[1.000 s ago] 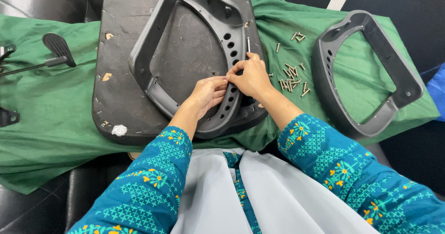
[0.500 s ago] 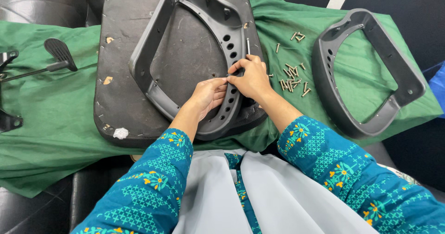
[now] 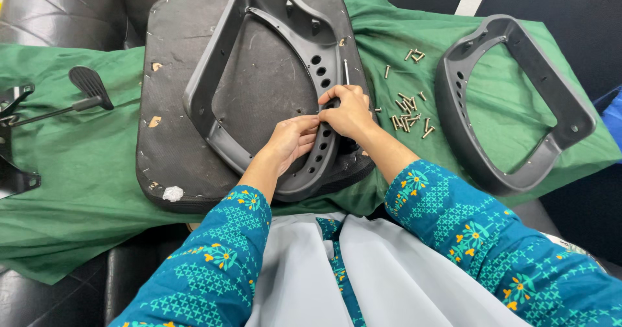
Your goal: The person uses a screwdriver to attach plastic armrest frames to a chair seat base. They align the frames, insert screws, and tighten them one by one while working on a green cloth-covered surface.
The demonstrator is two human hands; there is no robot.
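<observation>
A black chair seat base (image 3: 175, 106) lies upside down on a green cloth (image 3: 84, 171). A grey plastic armrest frame (image 3: 207, 106) rests on it, with a row of holes along its right side. My left hand (image 3: 293, 139) presses on the frame's lower right bar, fingers curled. My right hand (image 3: 346, 110) grips the same bar just above, fingertips pinched at a hole; whether it holds a screw is hidden. A loose screw (image 3: 346, 71) lies on the seat base above my right hand.
A second grey armrest frame (image 3: 570, 116) lies on the cloth at the right. Several loose screws (image 3: 408, 116) are scattered between the two frames. A black lever with a paddle handle (image 3: 87, 87) and metal parts sit at the left edge.
Both hands stay on the armrest frame's right bar, with only slight finger shifts. The view has tilted a little, moving the objects lower in frame.
</observation>
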